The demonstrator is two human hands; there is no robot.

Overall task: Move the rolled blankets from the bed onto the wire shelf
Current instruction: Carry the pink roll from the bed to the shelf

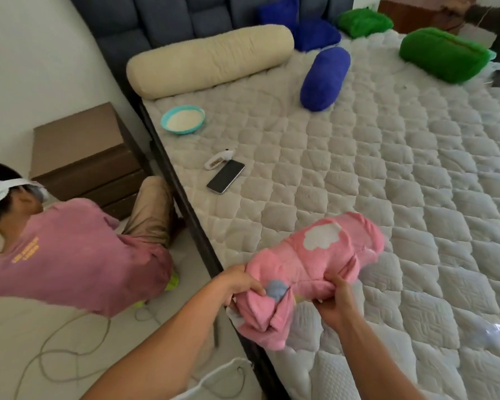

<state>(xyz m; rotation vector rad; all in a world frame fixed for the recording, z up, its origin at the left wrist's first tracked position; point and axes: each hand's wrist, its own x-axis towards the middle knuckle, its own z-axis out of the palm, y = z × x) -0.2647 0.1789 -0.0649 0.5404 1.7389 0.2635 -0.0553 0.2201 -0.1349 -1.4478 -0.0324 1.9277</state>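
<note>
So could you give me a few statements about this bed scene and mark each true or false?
1. Both hands, left hand and right hand, grip the pink blanket. True.
2. The phone lies on the floor. False: it lies on the mattress.
3. The cream bolster lies by the headboard. True.
4. The bowl is red. False: it is teal.
5. The wire shelf is in view. False: no shelf shows.

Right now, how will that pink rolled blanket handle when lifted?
The pink blanket is probably soft and floppy: it sags between both hands. Its loose folds at the near end may unroll. Likely light for its bulk.
</note>
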